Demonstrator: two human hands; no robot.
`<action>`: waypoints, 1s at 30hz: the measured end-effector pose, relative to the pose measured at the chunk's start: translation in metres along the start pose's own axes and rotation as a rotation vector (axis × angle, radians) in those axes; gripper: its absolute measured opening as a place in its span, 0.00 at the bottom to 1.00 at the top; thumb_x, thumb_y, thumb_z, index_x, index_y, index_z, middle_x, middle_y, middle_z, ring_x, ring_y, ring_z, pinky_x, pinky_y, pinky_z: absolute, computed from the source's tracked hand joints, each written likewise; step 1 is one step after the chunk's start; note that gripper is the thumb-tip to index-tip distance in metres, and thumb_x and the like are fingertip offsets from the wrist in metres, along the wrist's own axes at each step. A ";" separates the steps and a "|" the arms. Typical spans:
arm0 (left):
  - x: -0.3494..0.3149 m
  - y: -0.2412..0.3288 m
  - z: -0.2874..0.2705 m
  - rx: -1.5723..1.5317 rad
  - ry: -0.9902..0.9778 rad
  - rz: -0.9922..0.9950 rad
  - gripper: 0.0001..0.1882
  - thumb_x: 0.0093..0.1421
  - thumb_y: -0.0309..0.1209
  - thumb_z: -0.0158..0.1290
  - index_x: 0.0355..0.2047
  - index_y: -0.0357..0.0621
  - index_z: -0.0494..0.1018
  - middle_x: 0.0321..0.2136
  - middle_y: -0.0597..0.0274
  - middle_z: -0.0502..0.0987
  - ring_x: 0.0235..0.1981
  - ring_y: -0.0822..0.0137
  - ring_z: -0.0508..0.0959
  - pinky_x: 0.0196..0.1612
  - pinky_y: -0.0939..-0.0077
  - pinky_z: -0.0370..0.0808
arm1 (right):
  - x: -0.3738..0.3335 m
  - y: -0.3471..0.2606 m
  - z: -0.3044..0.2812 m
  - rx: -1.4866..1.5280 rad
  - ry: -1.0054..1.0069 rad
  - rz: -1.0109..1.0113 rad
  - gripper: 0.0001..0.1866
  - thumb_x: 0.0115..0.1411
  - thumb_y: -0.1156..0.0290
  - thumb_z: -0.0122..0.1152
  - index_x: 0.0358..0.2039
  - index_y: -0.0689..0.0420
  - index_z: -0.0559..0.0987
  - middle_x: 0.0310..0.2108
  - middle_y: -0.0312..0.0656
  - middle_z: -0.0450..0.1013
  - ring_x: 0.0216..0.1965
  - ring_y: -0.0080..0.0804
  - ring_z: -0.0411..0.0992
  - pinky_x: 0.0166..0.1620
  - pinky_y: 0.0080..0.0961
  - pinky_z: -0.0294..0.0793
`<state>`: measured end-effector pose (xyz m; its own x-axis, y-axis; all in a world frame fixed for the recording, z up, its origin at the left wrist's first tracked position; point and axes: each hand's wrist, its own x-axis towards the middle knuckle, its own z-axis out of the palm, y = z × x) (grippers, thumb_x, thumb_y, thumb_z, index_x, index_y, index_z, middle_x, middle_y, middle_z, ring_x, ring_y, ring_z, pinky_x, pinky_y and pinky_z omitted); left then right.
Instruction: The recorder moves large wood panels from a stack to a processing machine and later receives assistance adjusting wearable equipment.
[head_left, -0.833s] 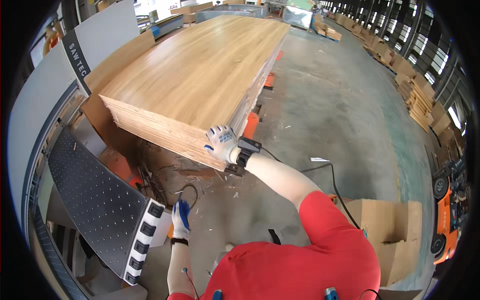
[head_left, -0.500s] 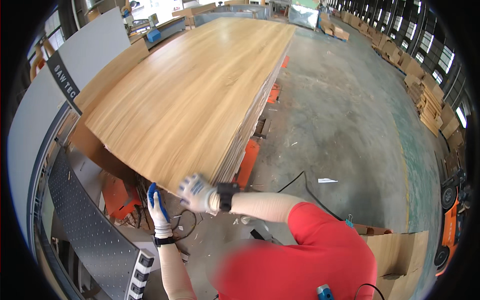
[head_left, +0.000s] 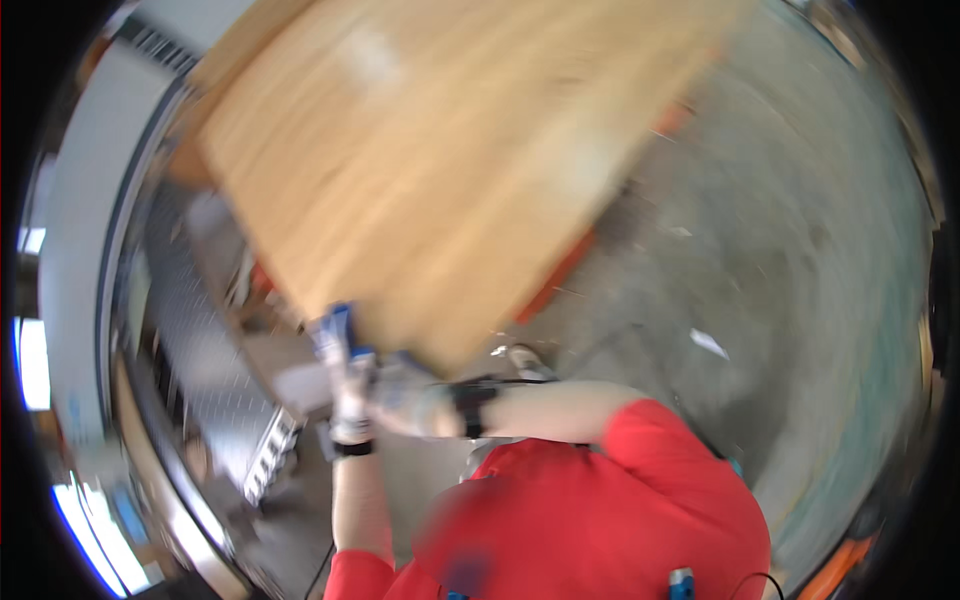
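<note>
A large wood-grain panel (head_left: 430, 190) lies on top of a stack, blurred by motion, with its near corner toward me. My left hand (head_left: 345, 370), in a white glove with blue fingers and palm, is at the panel's near edge; its fingers are stretched up along the edge and the thumb stands apart. Close beside it, my right hand (head_left: 405, 395), also gloved, is at or just under the near edge. Blur smears its fingers, so its grip and any contact with the panel cannot be made out. Both wrists wear black bands.
To the left stands a machine with a dark perforated table (head_left: 215, 320) and a white-and-black end strip (head_left: 272, 455). Orange supports (head_left: 560, 275) show under the stack's right side. A white scrap (head_left: 709, 344) lies on the grey floor (head_left: 800, 270).
The view has tilted down and turned, so the panel fills the upper middle. My right hand has come off the panel's top and moved beside my left hand at the near edge.
</note>
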<state>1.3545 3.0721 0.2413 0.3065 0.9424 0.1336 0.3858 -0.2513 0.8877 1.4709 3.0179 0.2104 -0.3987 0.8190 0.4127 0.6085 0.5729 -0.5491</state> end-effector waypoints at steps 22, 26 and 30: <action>-0.087 -0.009 0.170 -0.830 -0.370 -0.084 0.31 0.64 0.46 0.57 0.61 0.41 0.68 0.51 0.60 0.78 0.47 0.68 0.76 0.51 0.70 0.74 | -0.206 0.196 -0.177 1.161 0.600 0.956 0.40 0.69 0.39 0.41 0.69 0.56 0.57 0.70 0.47 0.55 0.67 0.45 0.58 0.68 0.43 0.56; -0.102 -0.014 0.139 -1.054 -0.266 -0.198 0.27 0.61 0.43 0.59 0.55 0.40 0.74 0.44 0.58 0.82 0.43 0.68 0.79 0.49 0.71 0.74 | -0.141 0.097 -0.138 0.518 0.726 0.928 0.30 0.70 0.50 0.49 0.57 0.66 0.71 0.56 0.53 0.70 0.50 0.50 0.71 0.54 0.47 0.71; -0.159 -0.029 0.010 -0.978 -0.285 -0.176 0.24 0.59 0.45 0.59 0.47 0.39 0.78 0.36 0.60 0.83 0.37 0.69 0.79 0.42 0.72 0.75 | -0.131 0.025 -0.079 0.610 0.620 0.895 0.34 0.69 0.48 0.46 0.63 0.65 0.67 0.61 0.56 0.67 0.58 0.53 0.67 0.59 0.52 0.66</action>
<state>1.3034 2.9275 0.1899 0.5578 0.8295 -0.0288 -0.3918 0.2937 0.8719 1.5923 2.9219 0.1997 0.4819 0.8708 -0.0975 0.0156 -0.1197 -0.9927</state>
